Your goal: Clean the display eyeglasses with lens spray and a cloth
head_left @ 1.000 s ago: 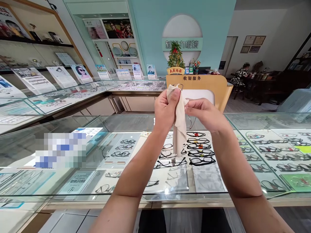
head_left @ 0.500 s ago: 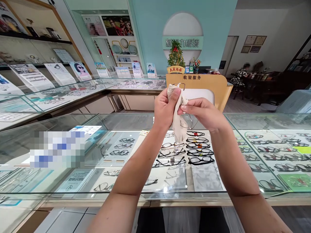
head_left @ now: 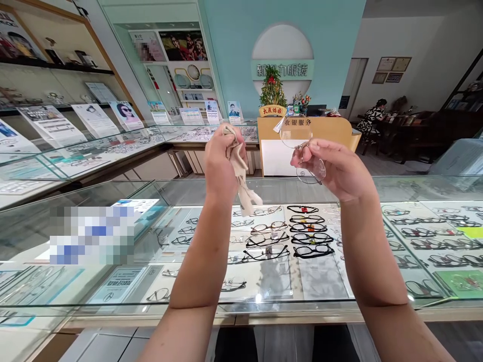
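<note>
Bunched in my left hand (head_left: 223, 160) is a cream cleaning cloth (head_left: 239, 166), its loose end hanging down. To the right, my right hand (head_left: 335, 166) pinches a pair of thin-rimmed eyeglasses (head_left: 298, 134) near the bridge. The glasses are turned on end, one clear lens above my fingers and the other below. A small white tag (head_left: 278, 124) shows beside the upper lens. Cloth and glasses are apart, both held above the glass display case (head_left: 260, 302).
Inside the case lie rows of eyeglass frames (head_left: 310, 236). A second glass counter (head_left: 128, 151) runs along the left and back with upright cards. Behind stands a yellow cashier desk (head_left: 328, 128) with a plant (head_left: 272, 90). A person (head_left: 373, 118) sits at the far right.
My hands have moved apart. The left hand has gone left with the cloth, off the glasses. The right hand has moved slightly right and up, holding the glasses alone.
</note>
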`<state>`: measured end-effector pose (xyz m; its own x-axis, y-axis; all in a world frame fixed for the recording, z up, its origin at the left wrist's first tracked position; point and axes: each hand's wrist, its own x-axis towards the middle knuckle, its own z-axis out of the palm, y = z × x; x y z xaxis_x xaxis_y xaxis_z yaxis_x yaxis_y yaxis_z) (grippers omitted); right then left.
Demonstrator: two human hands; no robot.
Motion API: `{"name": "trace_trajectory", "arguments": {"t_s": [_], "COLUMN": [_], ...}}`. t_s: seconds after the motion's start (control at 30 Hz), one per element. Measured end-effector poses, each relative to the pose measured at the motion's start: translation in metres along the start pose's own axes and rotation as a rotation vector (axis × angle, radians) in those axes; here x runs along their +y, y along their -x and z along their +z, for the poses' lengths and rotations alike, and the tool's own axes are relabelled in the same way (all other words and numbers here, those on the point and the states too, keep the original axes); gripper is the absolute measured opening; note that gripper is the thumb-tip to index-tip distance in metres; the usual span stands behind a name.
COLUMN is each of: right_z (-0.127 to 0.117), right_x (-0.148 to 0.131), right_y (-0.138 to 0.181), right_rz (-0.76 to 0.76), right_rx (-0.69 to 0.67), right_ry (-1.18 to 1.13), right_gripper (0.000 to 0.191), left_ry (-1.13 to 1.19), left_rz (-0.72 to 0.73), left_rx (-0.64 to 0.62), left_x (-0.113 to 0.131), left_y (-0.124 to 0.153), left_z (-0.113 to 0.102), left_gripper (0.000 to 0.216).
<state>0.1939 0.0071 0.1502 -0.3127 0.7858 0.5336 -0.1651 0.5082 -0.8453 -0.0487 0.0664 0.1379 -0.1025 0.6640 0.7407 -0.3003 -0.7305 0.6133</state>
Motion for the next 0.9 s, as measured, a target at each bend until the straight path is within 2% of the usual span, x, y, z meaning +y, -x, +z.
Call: {"name": "trace_trajectory", "arguments": {"t_s": [0.1, 0.2, 0.23, 0.33, 0.4, 0.57, 0.7, 0.77, 0.83, 0.87, 0.9], "right_z": [0.003, 0.005, 0.005, 0.005, 0.005, 0.004, 0.007, 0.011, 0.016, 0.018, 0.020], "right_x": [-0.001, -0.005, -0.006, -0.012, -0.014, -0.015, -0.016, -0.017, -0.019, -0.019, -0.020], "right_y": [0.001, 0.004, 0.005, 0.008, 0.010, 0.011, 0.014, 0.016, 0.019, 0.021, 0.022], "right_rz": [0.006, 0.007, 0.006, 0.010, 0.008, -0.011, -0.102, -0.226, -0.384, -0.443, -0.479], "right_rx": [0.013, 0.013, 0.004, -0.050, -0.067, -0.045, -0.022, 0.096, 0.273, 0.346, 0.393], "right_ry": [0.030, 0.057, 0.065, 0.099, 0.124, 0.179, 0.265, 0.352, 0.466, 0.534, 0.606], "right_gripper": [0.031, 0.028, 0.027, 0.027, 0.027, 0.028, 0.031, 0.029, 0.016, 0.015, 0.023], "left_ry": [-0.212, -0.503, -0.568, -0.673, -0.712, -0.785, -0.820, -0.806, -0.794, -0.796, -0.801], "left_rz": [0.211, 0.455, 0.487, 0.534, 0.572, 0.514, 0.607, 0.669, 0.695, 0.686, 0.668], "left_rx": [-0.034, -0.123, -0.175, -0.292, -0.309, -0.284, -0.252, -0.203, -0.092, -0.025, 0.034], "left_x": [0.014, 0.029, 0.032, 0.034, 0.032, 0.034, 0.038, 0.039, 0.040, 0.040, 0.041], "left_y": [0.008, 0.015, 0.016, 0.015, 0.013, 0.018, 0.024, 0.026, 0.027, 0.028, 0.029], "left_z": [0.006, 0.013, 0.014, 0.010, 0.007, 0.008, 0.013, 0.014, 0.014, 0.015, 0.015], "left_gripper": [0.054, 0.037, 0.038, 0.079, 0.079, 0.063, 0.056, 0.055, 0.054, 0.053, 0.051]}}
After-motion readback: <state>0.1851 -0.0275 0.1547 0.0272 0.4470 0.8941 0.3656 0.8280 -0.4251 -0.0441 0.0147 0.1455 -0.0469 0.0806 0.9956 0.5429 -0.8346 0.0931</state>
